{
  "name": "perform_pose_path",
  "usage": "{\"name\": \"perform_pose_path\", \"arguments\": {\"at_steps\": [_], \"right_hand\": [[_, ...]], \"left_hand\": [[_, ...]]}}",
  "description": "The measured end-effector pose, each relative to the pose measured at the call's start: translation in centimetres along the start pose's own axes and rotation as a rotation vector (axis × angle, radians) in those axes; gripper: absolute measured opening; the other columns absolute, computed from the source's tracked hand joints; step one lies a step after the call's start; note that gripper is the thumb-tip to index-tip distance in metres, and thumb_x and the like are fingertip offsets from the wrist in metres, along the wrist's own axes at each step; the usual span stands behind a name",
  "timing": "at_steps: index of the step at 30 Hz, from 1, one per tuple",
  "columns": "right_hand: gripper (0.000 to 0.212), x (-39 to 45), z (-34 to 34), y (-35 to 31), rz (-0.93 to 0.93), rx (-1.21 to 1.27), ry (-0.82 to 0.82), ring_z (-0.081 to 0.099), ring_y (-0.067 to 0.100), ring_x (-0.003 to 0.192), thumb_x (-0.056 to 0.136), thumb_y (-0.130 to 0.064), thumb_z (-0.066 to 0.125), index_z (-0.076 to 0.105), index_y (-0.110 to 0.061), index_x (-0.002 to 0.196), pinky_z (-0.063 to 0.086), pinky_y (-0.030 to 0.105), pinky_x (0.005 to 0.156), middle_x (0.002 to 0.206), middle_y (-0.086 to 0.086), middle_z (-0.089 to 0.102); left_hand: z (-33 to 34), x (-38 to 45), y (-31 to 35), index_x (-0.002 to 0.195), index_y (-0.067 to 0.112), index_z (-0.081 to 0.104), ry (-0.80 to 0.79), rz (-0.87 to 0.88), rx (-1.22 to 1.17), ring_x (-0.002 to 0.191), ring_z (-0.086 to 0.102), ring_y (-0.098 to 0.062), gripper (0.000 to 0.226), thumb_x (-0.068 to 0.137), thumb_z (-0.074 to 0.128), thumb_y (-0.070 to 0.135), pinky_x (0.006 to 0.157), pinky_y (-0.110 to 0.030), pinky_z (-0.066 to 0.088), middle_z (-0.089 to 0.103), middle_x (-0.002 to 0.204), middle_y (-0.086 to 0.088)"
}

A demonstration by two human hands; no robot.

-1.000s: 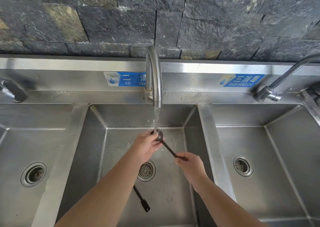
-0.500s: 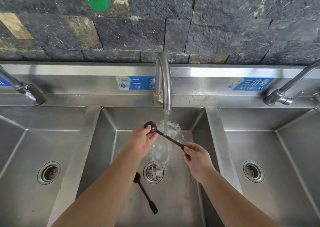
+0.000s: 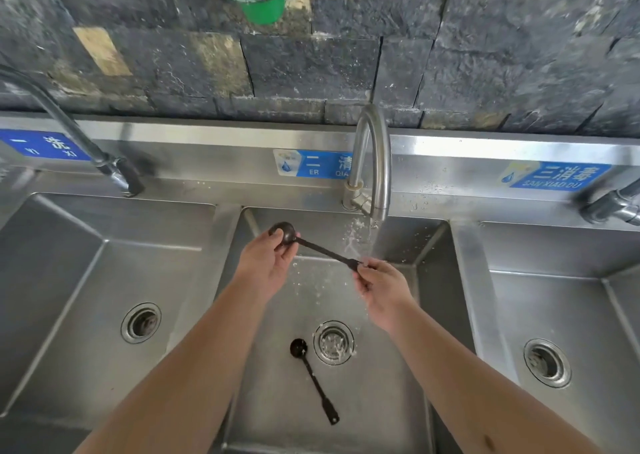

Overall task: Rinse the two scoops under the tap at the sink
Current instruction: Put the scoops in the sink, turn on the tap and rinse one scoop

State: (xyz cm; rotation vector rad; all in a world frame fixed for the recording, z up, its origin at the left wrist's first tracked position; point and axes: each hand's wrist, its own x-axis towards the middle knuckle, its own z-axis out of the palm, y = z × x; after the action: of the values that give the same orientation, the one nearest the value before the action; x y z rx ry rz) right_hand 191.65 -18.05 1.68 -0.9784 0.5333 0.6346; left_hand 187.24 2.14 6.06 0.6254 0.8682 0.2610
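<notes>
Scoop [image 3: 313, 245] now sits left of the stream, bowl clear of the water.
Left hand [image 3: 268, 266] cups its bowl, right hand [image 3: 381, 285] pinches its handle; second scoop [image 3: 313, 379] lies below them.

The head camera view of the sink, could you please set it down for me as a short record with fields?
held item: dark long-handled scoop
left hand: grips its round bowl
right hand: pinches its handle end
curved steel tap: running, stream landing by the right hand
second dark scoop: lying flat on the floor of the middle steel basin, left of the round drain
</notes>
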Motion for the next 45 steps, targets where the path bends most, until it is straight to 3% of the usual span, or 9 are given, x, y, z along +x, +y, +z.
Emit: {"name": "perform_pose_path", "arguments": {"at_steps": [4,9,13,19,24,27,31,40,45], "right_hand": [[0.023,-0.7,0.9,-0.3,0.015,0.035,-0.059,0.069,0.019,0.069,0.089,0.015,0.048,0.060,0.002,0.105,0.058,0.023,0.058,0.096,0.020,0.066],[0.014,-2.4,-1.9,-1.1,-0.051,-0.025,0.002,0.065,0.018,0.058,0.091,0.009,0.052,0.060,-0.002,0.094,0.056,0.022,0.053,0.078,0.017,0.065],[0.008,-3.8,-6.0,-2.6,-0.132,0.106,0.056,0.069,0.019,0.066,0.089,0.002,0.059,0.061,-0.002,0.084,0.059,0.024,0.065,0.078,0.016,0.069],[0.014,-6.0,-11.5,-3.9,-0.275,0.130,0.126,0.071,0.021,0.080,0.089,0.005,0.056,0.066,-0.002,0.082,0.057,0.021,0.069,0.082,0.012,0.069],[0.034,-7.4,-14.2,-3.7,-0.475,-0.270,0.218,0.058,0.016,0.071,0.082,0.016,0.056,0.070,-0.015,0.087,0.047,0.017,0.062,0.082,0.009,0.068],[0.030,-7.6,-14.7,-3.7,-0.496,-0.334,0.237,0.059,0.010,0.060,0.081,0.008,0.063,0.072,-0.019,0.089,0.046,0.017,0.054,0.076,0.001,0.071],[0.028,-7.0,-13.8,-3.7,-0.458,-0.117,0.165,0.070,0.018,0.080,0.083,0.015,0.059,0.068,-0.011,0.088,0.055,0.020,0.069,0.083,0.007,0.072],[0.022,-4.5,-8.5,-3.3,-0.322,0.042,0.152,0.072,0.022,0.083,0.086,0.015,0.056,0.065,-0.004,0.090,0.056,0.020,0.066,0.085,0.012,0.071],[0.021,-3.6,-5.6,-3.1,-0.271,0.042,0.122,0.071,0.023,0.086,0.086,0.016,0.054,0.063,-0.002,0.091,0.058,0.021,0.067,0.089,0.014,0.070]], "left_hand": [[-1.1,0.1,1.0,0.108,0.009,0.059,-0.005,0.014,0.005,0.095,0.071,-0.027,0.018,0.095,0.049,0.002,0.066,-0.030,0.059,0.066,0.108,-0.022],[-0.5,-0.7,-0.9,0.104,0.021,0.064,-0.048,-0.054,0.254,0.077,0.072,-0.018,0.018,0.094,0.053,0.010,0.058,-0.027,0.054,0.069,0.106,-0.016],[1.4,-1.8,-3.2,0.117,0.018,0.064,-0.161,-0.151,0.390,0.066,0.061,-0.011,0.028,0.093,0.052,0.008,0.054,-0.018,0.043,0.066,0.108,-0.015],[4.2,-2.5,-6.6,0.116,0.009,0.062,-0.320,-0.265,0.368,0.076,0.062,-0.019,0.026,0.092,0.058,0.014,0.064,-0.027,0.049,0.066,0.100,-0.016],[5.3,-2.6,-8.3,0.112,0.003,0.062,-0.442,-0.280,0.362,0.103,0.069,-0.026,0.029,0.084,0.057,0.000,0.087,-0.037,0.055,0.074,0.103,-0.016],[5.8,-2.8,-8.6,0.116,-0.004,0.058,-0.437,-0.261,0.341,0.105,0.068,-0.029,0.028,0.090,0.049,-0.007,0.091,-0.038,0.055,0.071,0.108,-0.021],[5.5,-3.0,-8.0,0.123,-0.006,0.054,-0.353,-0.227,0.358,0.113,0.062,-0.033,0.033,0.093,0.042,-0.010,0.101,-0.042,0.047,0.063,0.120,-0.025],[3.4,-2.6,-3.8,0.130,-0.007,0.048,-0.248,-0.153,0.246,0.109,0.063,-0.031,0.038,0.093,0.043,-0.009,0.076,-0.033,0.058,0.057,0.128,-0.028],[2.4,-2.2,-1.5,0.127,0.001,0.055,-0.231,-0.108,0.228,0.112,0.063,-0.027,0.036,0.094,0.044,-0.005,0.087,-0.033,0.055,0.063,0.122,-0.022]]}}
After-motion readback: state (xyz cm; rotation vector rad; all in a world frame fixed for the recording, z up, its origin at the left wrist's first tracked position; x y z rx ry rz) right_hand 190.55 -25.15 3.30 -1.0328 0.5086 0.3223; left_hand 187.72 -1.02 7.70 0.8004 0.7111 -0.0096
